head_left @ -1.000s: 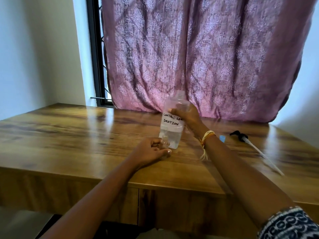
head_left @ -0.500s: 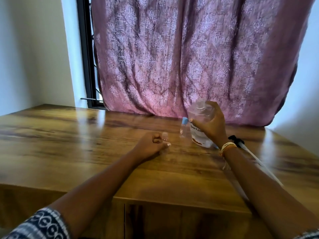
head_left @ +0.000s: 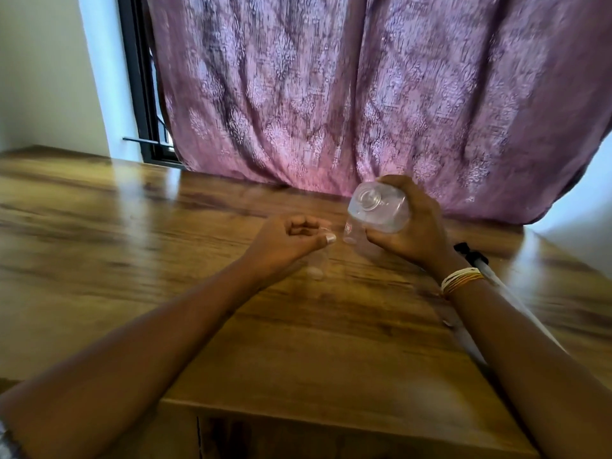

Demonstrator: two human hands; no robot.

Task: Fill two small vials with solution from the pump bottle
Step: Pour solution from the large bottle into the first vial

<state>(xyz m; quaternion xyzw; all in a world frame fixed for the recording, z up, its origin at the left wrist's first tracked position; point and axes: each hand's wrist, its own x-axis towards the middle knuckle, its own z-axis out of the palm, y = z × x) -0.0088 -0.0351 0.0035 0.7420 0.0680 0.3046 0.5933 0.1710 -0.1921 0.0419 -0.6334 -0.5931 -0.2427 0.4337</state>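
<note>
Wood-grain table (head_left: 132, 260), purple curtain (head_left: 364, 94) behind.
Your right hand (head_left: 414, 226) grips clear pump bottle (head_left: 377, 207), tilted, mouth toward you; left hand (head_left: 291, 241) beside it pinches blurry clear vial (head_left: 318, 260).

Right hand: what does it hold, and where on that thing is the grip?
The right hand holds the clear bottle, tilted, with the grip around its body near the base.

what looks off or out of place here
The pump lies loose on the table, out of the bottle, which the right hand holds tipped with its open neck toward the camera. Motion blur hides any spill.
</note>
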